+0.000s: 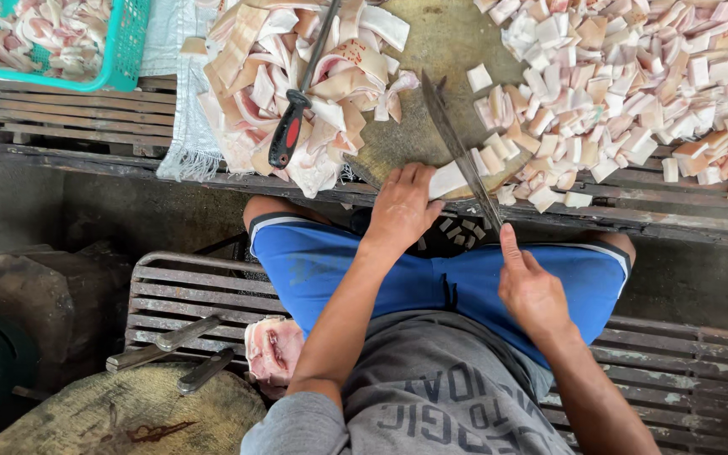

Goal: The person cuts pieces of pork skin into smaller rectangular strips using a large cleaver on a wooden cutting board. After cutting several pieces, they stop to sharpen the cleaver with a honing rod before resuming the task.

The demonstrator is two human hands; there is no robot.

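**Pork strip held under the blade**

A green basket [124, 50] of meat and a heap of uncut slabs [297, 84] are seen at left. A pale strip [448, 179] is pinned to the round worktop [448, 42] by the left hand [402, 206], fingers pressed flat. The cleaver [461, 152] is gripped by the right hand [532, 291], fingers clenched. Cut cubes [625, 84] are piled at right.

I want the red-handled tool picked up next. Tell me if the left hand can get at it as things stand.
Probably yes. The left hand presses a strip of meat at the board's near edge, and the red-handled tool lies on top of the uncut pile just to its left, handle toward the person, uncovered.
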